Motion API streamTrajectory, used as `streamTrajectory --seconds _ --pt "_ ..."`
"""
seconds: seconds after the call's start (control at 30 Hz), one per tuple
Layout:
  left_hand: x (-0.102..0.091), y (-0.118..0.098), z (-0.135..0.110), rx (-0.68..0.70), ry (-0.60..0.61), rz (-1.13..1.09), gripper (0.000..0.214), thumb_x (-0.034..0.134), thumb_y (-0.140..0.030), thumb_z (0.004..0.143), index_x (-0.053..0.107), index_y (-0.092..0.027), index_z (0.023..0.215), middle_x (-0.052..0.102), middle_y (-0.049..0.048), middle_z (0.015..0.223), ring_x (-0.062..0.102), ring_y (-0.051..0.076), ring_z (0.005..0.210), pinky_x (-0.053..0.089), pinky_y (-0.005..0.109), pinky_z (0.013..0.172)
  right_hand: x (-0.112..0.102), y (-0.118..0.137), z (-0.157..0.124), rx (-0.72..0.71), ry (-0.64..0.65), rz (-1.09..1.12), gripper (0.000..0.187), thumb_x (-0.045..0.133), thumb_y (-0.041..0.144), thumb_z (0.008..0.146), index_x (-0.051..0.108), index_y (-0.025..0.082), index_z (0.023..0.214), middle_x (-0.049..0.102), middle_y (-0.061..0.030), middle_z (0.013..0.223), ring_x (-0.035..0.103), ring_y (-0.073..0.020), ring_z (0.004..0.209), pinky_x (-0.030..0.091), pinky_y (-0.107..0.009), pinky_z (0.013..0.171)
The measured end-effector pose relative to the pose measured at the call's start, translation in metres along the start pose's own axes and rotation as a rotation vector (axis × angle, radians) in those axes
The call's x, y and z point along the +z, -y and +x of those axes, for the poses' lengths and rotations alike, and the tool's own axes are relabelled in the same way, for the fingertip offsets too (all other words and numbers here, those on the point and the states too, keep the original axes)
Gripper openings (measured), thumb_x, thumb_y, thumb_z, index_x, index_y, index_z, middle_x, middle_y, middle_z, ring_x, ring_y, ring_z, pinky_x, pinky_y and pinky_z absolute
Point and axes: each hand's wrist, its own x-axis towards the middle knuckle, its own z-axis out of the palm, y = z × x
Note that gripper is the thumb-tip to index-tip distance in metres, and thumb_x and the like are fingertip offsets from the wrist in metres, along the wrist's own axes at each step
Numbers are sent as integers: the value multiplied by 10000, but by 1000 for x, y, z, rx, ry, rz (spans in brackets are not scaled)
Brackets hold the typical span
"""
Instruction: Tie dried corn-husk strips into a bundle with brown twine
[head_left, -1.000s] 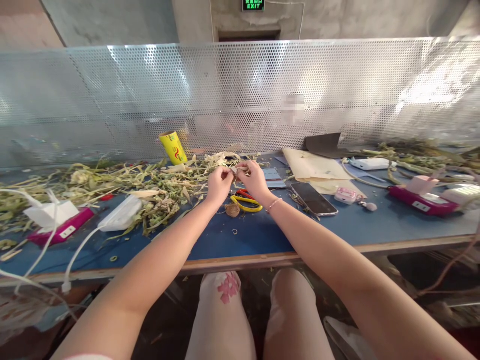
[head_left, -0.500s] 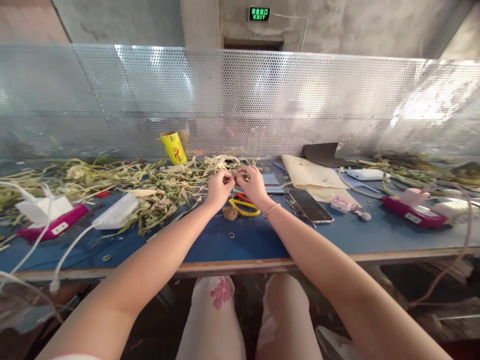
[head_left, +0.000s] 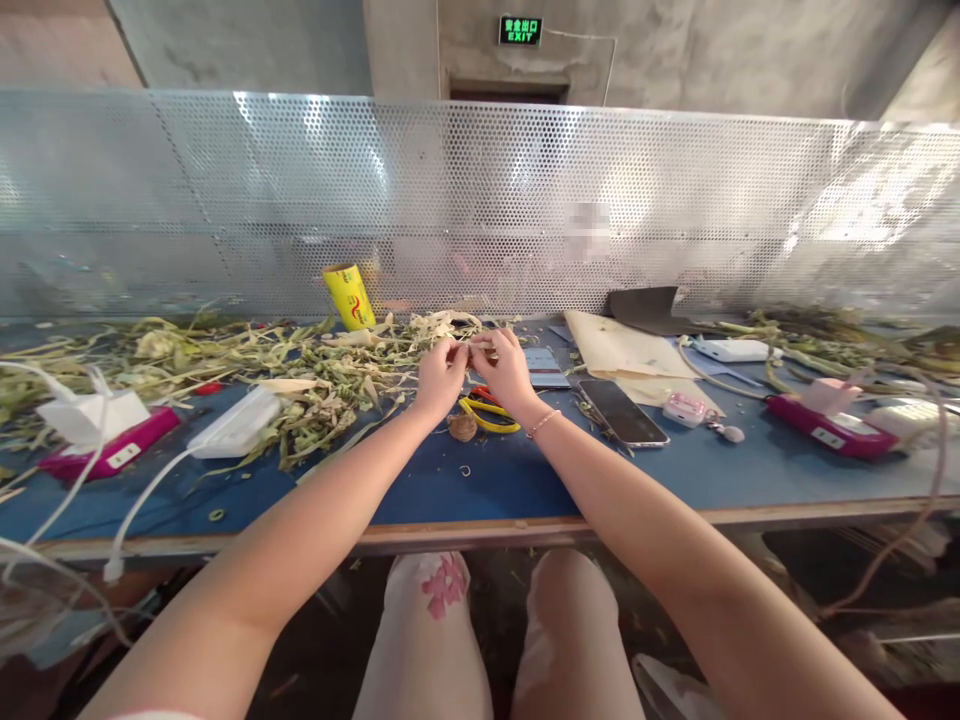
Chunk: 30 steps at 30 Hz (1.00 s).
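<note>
My left hand (head_left: pixel 441 378) and my right hand (head_left: pixel 502 362) meet over the middle of the table, their fingertips pinched close together. Something small sits between the fingers, too small and too covered to name. Just below them on the blue table top (head_left: pixel 517 485) lie scissors with yellow and red handles (head_left: pixel 491 418), their blades hidden behind my right hand. A round brown lump (head_left: pixel 462 428) rests beside the handles. Dried plant stalks and leaves (head_left: pixel 330 405) spread out left of my left hand. Behind my right hand a blue card or booklet (head_left: pixel 546 368) lies flat.
A phone (head_left: pixel 622 412), a pink earphone case (head_left: pixel 684 408) and brown paper (head_left: pixel 626 345) lie to the right. Magenta power strips (head_left: pixel 142 440) with cables stand at both sides. A yellow tube (head_left: pixel 349 297) stands behind the plants, before a perforated metal screen (head_left: pixel 495 200).
My fingers have shifted slightly, still pinched together at the same spot. The view has moved by a tiny amount; things on the table lie as before.
</note>
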Motion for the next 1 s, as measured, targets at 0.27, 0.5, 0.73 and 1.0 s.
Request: streamTrajectory --seconds 0.27,0.5,0.73,1.0 --pt "-1 7 1 64 -36 65 134 437 -178 817 420 -200 686 469 -15 597 471 127 576 350 254 567 5 1 1 133 9 182 258 584 304 705 541 216 944 541 -47 943 541 -130 767 509 -289 663" --pt "-1 4 -1 252 -47 155 172 411 -204 837 353 -209 675 438 16 681 445 150 683 366 288 664 3 7 1 273 8 289 192 501 385 763 535 197 745 520 2 717 500 -100 607 476 -240 544" --pt "4 1 -3 189 -71 92 215 418 -290 854 339 -216 668 408 4 649 409 141 623 341 289 617 3 9 0 242 -21 277 153 486 365 777 495 216 743 464 21 672 447 -90 558 421 -209 471" --pt "0 -3 -3 137 -75 87 204 439 -296 850 359 -218 680 411 -5 622 427 140 605 327 293 616 4 9 1 305 -151 367 195 458 385 798 432 216 705 404 47 582 388 -77 484 367 -217 461"
